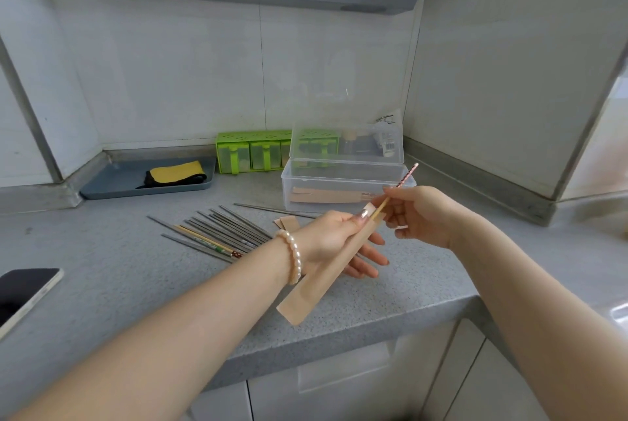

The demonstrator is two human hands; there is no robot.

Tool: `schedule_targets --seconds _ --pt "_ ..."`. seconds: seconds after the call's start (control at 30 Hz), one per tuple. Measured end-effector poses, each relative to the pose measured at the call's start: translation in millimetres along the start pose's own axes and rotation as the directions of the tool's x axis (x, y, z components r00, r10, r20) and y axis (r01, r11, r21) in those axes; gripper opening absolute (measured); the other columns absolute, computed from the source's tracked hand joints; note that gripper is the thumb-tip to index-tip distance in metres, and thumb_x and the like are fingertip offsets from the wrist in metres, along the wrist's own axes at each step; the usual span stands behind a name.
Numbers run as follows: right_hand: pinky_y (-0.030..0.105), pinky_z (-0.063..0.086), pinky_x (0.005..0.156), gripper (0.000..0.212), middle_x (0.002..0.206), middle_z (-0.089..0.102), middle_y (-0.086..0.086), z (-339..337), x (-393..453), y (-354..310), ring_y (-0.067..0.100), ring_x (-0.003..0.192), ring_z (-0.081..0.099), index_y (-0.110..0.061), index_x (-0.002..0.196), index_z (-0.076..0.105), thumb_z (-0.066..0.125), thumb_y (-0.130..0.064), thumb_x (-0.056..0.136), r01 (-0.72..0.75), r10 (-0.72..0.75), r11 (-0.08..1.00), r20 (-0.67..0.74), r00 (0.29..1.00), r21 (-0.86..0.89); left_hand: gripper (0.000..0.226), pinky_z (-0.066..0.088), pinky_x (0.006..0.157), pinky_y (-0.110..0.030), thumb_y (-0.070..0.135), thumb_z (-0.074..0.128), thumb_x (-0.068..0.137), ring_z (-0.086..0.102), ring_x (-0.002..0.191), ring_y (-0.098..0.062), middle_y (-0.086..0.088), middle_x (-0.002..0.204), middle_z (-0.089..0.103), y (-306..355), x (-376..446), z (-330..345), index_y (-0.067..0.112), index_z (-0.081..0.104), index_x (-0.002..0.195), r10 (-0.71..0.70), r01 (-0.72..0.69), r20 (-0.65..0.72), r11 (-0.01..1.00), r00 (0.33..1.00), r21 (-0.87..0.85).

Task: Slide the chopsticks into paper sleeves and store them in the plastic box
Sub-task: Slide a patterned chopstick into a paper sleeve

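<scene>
**Kraft paper sleeve halfway loaded, and it's a flimsy one**

Kraft-brown, flat and thin, the sleeve [331,262] is pinched near its open mouth by the left hand [334,240], thumb on top, the other fingers spread loosely underneath. It's held up in front of the box [343,187], closed end drooping toward the counter edge. Paper like that will probably buckle if squeezed mid-length, so the mouth looks like the right spot to hold.

A chopstick [396,189] is gripped by the right hand [424,215], fingers curled round its shaft, tip already inside the sleeve. Light and stiff, it seems: a pale stem with a pink patterned top, likely a bit slick.

Clear hard plastic for the box, lid propped open, a few filled sleeves lying inside. Left of the box, a loose fan of grey metal chopsticks [217,232] is spread on the speckled counter.
</scene>
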State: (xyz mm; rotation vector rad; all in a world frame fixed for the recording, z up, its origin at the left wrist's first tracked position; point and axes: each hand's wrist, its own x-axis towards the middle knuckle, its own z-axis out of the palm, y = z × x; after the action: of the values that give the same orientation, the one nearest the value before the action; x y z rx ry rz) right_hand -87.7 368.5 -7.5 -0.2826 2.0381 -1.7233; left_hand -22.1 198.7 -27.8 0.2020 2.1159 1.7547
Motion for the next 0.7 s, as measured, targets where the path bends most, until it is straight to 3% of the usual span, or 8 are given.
schedule_targets --seconds 0.13,0.2,0.27,0.33,0.43,0.57,0.7 --pt "0.027 0.039 0.062 0.025 0.074 0.06 0.003 6.5 -2.2 -6.9 0.014 0.065 0.05 -0.009 0.097 0.066 0.053 -0.031 0.093 -0.048 0.049 0.995 0.011 0.999 -0.082 0.046 0.054 0.065 -0.032 0.036 0.023 0.102 0.068 0.068 -0.024 -0.013 0.086 0.072 2.1 0.1 3.7 0.004 0.055 0.104 0.003 -0.003 -0.032 1.0 0.999 -0.026" --pt "0.028 0.044 0.063 0.032 0.074 0.062 0.005 8.4 0.2 -10.5 0.015 0.064 0.056 -0.004 0.112 0.06 0.06 -0.027 0.09 0.053 -0.045 0.997 -0.134 0.99 0.056 0.045 0.054 0.064 -0.03 0.035 0.023 0.102 0.069 0.067 -0.023 -0.014 0.087 0.071 3.8 -0.5 2.7 0.003 0.055 0.105 0.006 -0.008 -0.053 0.999 0.999 -0.041" --pt "0.028 0.05 0.063 0.037 0.076 0.064 0.008 9.2 2.0 -14.9 0.015 0.06 0.061 -0.002 0.121 0.055 0.064 -0.015 0.088 0.261 -0.17 0.94 -0.359 0.918 0.222 0.046 0.054 0.062 -0.029 0.035 0.024 0.102 0.069 0.068 -0.024 -0.015 0.09 0.071 5.4 -1.5 1.5 0.002 0.055 0.107 0.012 -0.016 -0.072 0.998 0.997 -0.059" --pt "0.025 0.053 0.061 0.035 0.079 0.068 0.01 11.2 3.0 -19.9 0.015 0.059 0.065 -0.006 0.121 0.056 0.064 -0.006 0.087 0.376 -0.258 0.913 -0.49 0.832 0.159 0.046 0.054 0.061 -0.029 0.035 0.025 0.102 0.069 0.068 -0.025 -0.015 0.09 0.071 5.7 -2.0 1.1 0.001 0.054 0.107 0.02 -0.028 -0.092 0.995 0.996 -0.092" --pt "0.023 0.053 0.059 0.038 0.079 0.069 0.007 19.2 5.5 -23.6 0.014 0.058 0.065 -0.01 0.123 0.057 0.063 -0.004 0.087 0.366 -0.311 0.93 -0.471 0.825 0.027 0.045 0.054 0.058 -0.028 0.035 0.025 0.102 0.069 0.065 -0.024 -0.015 0.087 0.071 5.9 -2.4 0.7 0.001 0.054 0.103 0.024 -0.038 -0.114 0.992 0.993 -0.121" --pt "0.026 0.054 0.059 0.048 0.085 0.068 0.008 26.1 8.5 -27.3 0.017 0.064 0.066 -0.018 0.133 0.045 0.063 -0.018 0.089 0.391 -0.345 0.92 -0.423 0.838 0.025 0.047 0.054 0.06 -0.029 0.036 0.026 0.102 0.069 0.066 -0.025 -0.015 0.087 0.071 5.6 -4.5 -0.6 -0.001 0.054 0.103 0.026 -0.039 -0.111 0.993 0.994 -0.113" --pt "0.02 0.053 0.054 0.046 0.07 0.066 0.007 28.6 13.1 -29.4 0.009 0.05 0.065 -0.009 0.131 0.05 0.062 -0.002 0.087 0.4 -0.373 0.916 -0.43 0.823 -0.029 0.045 0.054 0.06 -0.029 0.036 0.028 0.101 0.068 0.068 -0.027 -0.016 0.09 0.071 2.4 -6.9 1.5 0.0 0.055 0.102 0.03 -0.041 -0.116 0.995 0.993 -0.092"
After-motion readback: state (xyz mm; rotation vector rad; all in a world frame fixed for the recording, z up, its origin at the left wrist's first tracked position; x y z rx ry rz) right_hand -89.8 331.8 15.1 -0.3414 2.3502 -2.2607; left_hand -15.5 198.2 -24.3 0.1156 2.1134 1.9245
